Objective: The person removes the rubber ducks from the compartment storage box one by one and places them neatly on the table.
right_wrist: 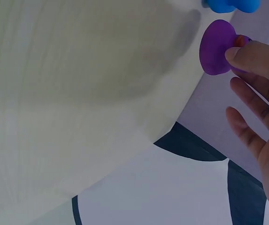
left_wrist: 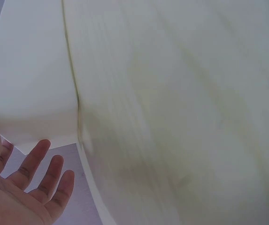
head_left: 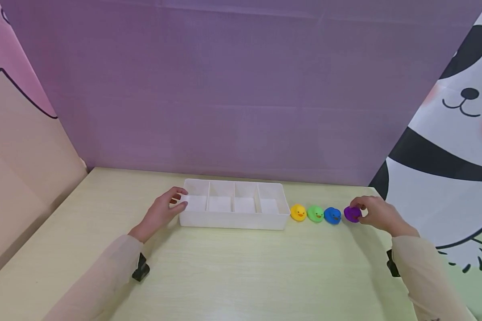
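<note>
My right hand (head_left: 382,217) pinches a purple rubber duck (head_left: 351,214) between thumb and fingers near the table's right side. In the right wrist view the duck's rounded purple base (right_wrist: 215,49) faces the camera, and the other fingers spread apart below. My left hand (head_left: 160,211) is at the left end of a white four-slot box (head_left: 233,220); thumb and forefinger touch that end, while the other fingers stay loosely extended in the left wrist view. Right of the box, a yellow duck (head_left: 298,212), a green duck (head_left: 315,214) and a blue duck (head_left: 332,216) form a row.
The pale wooden table (head_left: 241,272) reaches back to a purple cloth backdrop (head_left: 241,89). A panda-printed panel (head_left: 458,142) stands along the right edge, and a pink and beige panel (head_left: 20,147) is on the left.
</note>
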The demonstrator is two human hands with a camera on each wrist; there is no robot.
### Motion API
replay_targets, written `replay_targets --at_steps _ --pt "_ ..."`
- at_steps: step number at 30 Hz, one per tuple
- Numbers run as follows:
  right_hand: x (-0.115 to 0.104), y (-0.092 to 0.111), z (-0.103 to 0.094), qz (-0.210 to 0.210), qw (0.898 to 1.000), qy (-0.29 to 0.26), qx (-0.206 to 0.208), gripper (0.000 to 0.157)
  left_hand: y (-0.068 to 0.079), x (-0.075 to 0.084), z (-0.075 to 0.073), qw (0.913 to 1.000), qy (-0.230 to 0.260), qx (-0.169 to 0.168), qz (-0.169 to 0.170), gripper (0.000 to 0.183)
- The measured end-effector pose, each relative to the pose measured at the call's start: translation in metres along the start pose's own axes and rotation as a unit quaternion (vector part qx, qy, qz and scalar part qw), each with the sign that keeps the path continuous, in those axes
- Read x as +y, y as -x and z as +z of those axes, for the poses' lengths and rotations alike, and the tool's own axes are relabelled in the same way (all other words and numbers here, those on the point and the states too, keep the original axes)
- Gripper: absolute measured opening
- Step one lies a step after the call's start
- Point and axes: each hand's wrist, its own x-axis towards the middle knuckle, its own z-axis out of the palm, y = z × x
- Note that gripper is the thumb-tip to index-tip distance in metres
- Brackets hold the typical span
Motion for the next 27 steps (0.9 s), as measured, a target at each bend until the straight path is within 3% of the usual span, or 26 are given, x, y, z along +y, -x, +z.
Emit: replay_targets --at_steps 27 --pt "0.011 -0.001 0.021 -0.036 0.999 0.010 0.018 0.033 0.001 0.001 0.000 1.0000 0.002 0.004 0.002 0.032"
